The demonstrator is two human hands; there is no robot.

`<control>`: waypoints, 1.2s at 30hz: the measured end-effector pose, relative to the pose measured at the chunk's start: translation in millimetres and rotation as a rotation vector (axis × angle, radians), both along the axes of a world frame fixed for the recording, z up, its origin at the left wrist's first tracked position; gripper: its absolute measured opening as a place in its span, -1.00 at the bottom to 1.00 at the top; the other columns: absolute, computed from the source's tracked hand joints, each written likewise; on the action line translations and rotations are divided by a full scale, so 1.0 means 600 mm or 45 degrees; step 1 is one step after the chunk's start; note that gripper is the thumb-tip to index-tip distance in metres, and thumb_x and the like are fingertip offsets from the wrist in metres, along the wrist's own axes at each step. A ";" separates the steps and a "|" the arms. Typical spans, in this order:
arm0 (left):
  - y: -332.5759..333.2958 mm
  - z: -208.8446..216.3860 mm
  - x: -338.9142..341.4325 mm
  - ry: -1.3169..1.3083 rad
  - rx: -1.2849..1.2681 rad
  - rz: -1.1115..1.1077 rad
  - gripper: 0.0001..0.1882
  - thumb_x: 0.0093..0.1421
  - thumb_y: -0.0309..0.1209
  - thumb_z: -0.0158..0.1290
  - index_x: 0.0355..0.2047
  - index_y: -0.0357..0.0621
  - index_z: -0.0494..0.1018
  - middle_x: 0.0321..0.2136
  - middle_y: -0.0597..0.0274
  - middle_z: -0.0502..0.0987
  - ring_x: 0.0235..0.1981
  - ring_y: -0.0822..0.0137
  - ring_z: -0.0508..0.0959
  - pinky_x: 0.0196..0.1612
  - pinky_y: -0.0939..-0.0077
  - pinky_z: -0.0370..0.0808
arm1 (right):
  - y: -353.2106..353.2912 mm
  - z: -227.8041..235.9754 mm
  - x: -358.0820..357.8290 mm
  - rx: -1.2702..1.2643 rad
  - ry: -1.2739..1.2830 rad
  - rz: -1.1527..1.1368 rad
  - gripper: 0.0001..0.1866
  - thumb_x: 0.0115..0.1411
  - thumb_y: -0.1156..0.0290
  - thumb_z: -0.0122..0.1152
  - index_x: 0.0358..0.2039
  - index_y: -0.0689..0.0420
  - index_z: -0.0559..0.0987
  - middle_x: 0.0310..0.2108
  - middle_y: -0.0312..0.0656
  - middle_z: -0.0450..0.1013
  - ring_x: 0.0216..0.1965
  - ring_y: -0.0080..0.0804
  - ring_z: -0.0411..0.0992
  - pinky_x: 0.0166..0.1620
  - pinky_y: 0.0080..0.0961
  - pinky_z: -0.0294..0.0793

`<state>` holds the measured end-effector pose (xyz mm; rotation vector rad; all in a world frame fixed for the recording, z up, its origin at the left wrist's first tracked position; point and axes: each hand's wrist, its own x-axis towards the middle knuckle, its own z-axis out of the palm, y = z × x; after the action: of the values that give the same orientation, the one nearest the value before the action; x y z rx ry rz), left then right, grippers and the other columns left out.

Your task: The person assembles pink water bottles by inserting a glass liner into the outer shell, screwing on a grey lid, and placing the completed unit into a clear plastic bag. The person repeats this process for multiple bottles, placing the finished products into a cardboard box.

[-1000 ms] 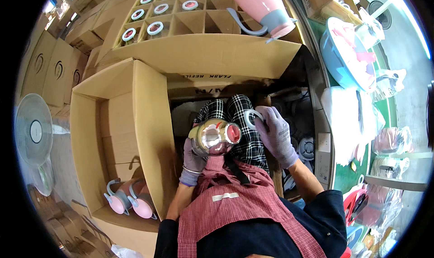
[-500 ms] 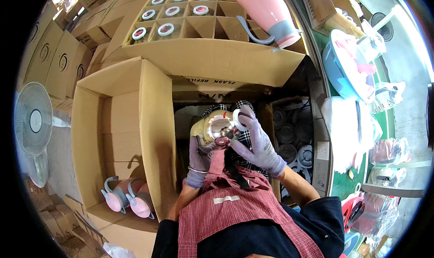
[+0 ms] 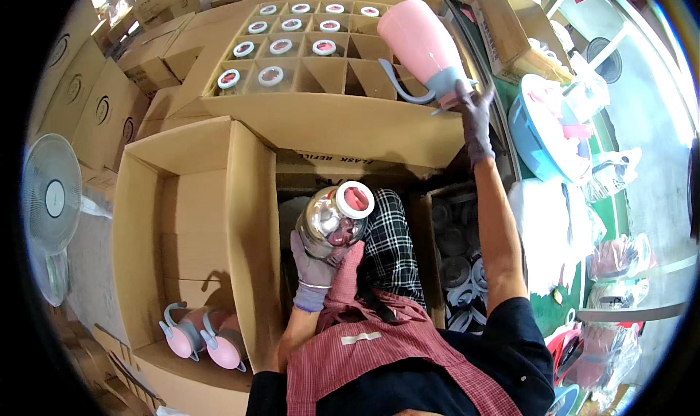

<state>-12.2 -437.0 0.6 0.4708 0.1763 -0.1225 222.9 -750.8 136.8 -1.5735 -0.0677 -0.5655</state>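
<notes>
A silvered glass flask liner (image 3: pixel 326 225) with a white ring and pink centre on its mouth is tilted above my lap. My left hand (image 3: pixel 314 261), in a grey-purple glove, is closed round its lower side. My gloved right hand (image 3: pixel 475 121) is stretched out to the far right, its fingers round the grey-collared end of a pink jug (image 3: pixel 421 40). That jug lies slanted on the divided carton (image 3: pixel 321 104), its grey handle toward the left. Several similar liners with white rings stand in the carton's compartments.
An open carton (image 3: pixel 251 197) at left holds two pink jugs (image 3: pixel 223 347) with grey handles. Right of my legs, a box holds grey round parts (image 3: pixel 457 270). A blue basin (image 3: pixel 526 128) stands on the green bench (image 3: pixel 599 206). A fan (image 3: pixel 54 197) is at far left.
My right hand has left the liner's mouth and moved up and right to the pink jug. The liner, still in my left hand, now has its ringed mouth turned upward. The view has shifted slightly.
</notes>
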 end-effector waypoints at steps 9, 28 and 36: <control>0.024 -0.023 0.006 0.019 -0.220 -0.079 -0.08 0.24 0.35 -0.09 0.44 0.15 0.02 0.39 0.02 0.15 0.32 -0.17 0.28 0.26 -0.34 0.34 | -0.031 0.082 -0.089 0.018 -0.053 -0.147 -0.13 0.20 0.15 0.36 0.35 0.30 0.15 0.03 0.02 0.40 0.07 -0.26 0.42 -0.01 -0.40 0.50; -0.042 -0.005 0.040 -0.009 -0.122 -0.241 -0.33 0.31 -0.01 0.02 0.34 -0.03 0.25 0.37 0.15 0.24 0.33 0.12 0.31 0.25 0.10 0.42 | 0.124 0.206 -0.217 -1.158 -0.003 0.875 -0.17 -0.12 0.18 0.56 0.20 0.13 0.48 0.10 -0.01 0.42 0.16 -0.01 0.36 0.24 -0.20 0.31; -0.003 -0.004 0.041 -0.093 -0.018 -0.479 -0.37 0.25 -0.18 0.10 0.30 -0.08 0.31 0.36 0.16 0.25 0.32 0.19 0.31 0.27 0.19 0.37 | 0.107 0.191 -0.205 -1.078 -0.001 1.054 -0.08 -0.06 0.11 0.53 0.30 0.15 0.38 0.12 0.01 0.38 0.18 -0.02 0.34 0.25 -0.24 0.28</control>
<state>12.4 -438.9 -1.9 0.4901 0.0138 -0.4736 99.8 -686.7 251.6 -2.1363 -1.0177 0.1663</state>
